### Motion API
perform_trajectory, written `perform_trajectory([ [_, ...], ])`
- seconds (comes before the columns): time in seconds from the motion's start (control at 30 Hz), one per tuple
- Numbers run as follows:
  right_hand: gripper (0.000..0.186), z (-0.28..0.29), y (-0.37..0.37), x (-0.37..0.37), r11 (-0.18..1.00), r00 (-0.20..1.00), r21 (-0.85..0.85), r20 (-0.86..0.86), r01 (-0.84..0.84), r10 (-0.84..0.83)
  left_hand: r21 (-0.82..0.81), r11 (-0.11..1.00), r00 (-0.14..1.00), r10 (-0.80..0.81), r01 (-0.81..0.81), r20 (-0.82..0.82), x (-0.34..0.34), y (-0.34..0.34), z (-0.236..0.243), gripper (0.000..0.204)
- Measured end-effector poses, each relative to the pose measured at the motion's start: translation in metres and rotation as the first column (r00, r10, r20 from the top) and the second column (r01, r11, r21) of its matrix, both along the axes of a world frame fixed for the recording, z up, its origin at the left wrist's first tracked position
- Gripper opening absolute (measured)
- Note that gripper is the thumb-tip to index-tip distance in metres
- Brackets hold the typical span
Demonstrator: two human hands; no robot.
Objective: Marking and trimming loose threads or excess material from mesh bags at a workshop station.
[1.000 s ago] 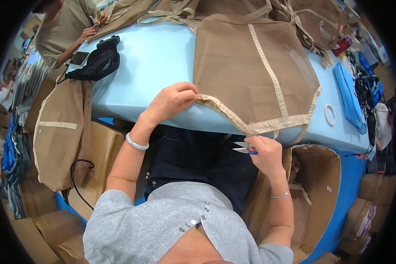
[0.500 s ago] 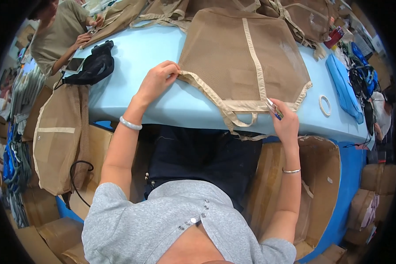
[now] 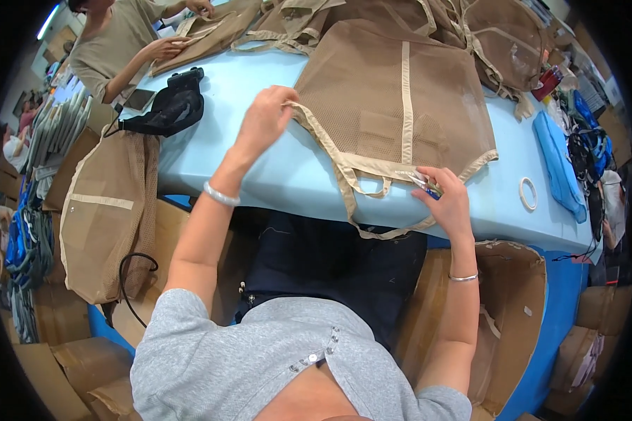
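A brown mesh bag (image 3: 372,88) with beige binding lies flat on the table before me. At its left corner, my left hand (image 3: 265,123) is closed, pinching the beige tape and lifting that edge slightly. My right hand (image 3: 449,207) is closed around small thread snips (image 3: 427,186), their tip at the beige band along the bag's near edge. A small tape loop sits under that band, and a longer beige strap (image 3: 351,210) droops over the table's front edge. The strap's right end disappears near my right hand.
More brown mesh bags (image 3: 505,45) are heaped at the back of the light blue table (image 3: 218,158). A black cap-like item (image 3: 165,109) lies left, a white ring (image 3: 527,194) and blue pouch (image 3: 558,165) right. Cardboard boxes (image 3: 512,281) flank my legs. Another person (image 3: 112,45) works back left.
My left hand has drawn the bag's left corner up a little. The snips have shifted slightly left and down along the band, and the strap hangs in a wider loop. The view has shifted slightly.
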State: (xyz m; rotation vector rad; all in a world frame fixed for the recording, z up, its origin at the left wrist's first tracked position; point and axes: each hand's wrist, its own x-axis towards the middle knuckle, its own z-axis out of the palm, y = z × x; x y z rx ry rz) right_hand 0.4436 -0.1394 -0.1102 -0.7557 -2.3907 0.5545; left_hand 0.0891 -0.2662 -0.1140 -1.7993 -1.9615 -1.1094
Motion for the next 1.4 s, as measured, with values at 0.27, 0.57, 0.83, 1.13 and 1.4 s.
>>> perform_trajectory([
  [0.27, 0.026, -0.009, 0.0, -0.009, 0.988, 1.0, 0.153, 0.001, 0.023, -0.024, -0.144, 0.929, 0.936, -0.35, 0.34, -0.047, 0.141, -0.017, -0.011, 0.029],
  [0.57, 0.023, 0.009, 0.018, -0.01, 0.94, 0.992, 0.317, -0.056, 0.128, -0.116, -0.064, 0.873, 0.875, -0.483, 0.483, 0.004, 0.135, -0.026, -0.01, 0.021],
  [0.83, 0.016, 0.048, 0.048, -0.038, 0.927, 0.983, 0.346, -0.161, 0.143, -0.092, -0.071, 0.84, 0.839, -0.541, 0.538, -0.055, 0.096, -0.05, 0.008, 0.018],
  [1.13, 0.014, 0.074, 0.059, -0.048, 0.899, 0.983, 0.408, -0.149, 0.16, -0.107, -0.276, 0.803, 0.817, -0.569, 0.529, -0.09, 0.081, -0.058, 0.024, 0.023],
  [1.4, 0.018, 0.085, 0.068, -0.059, 0.891, 0.978, 0.404, -0.112, 0.206, -0.175, -0.569, 0.773, 0.951, -0.305, 0.28, 0.054, 0.103, -0.084, 0.038, 0.024],
])
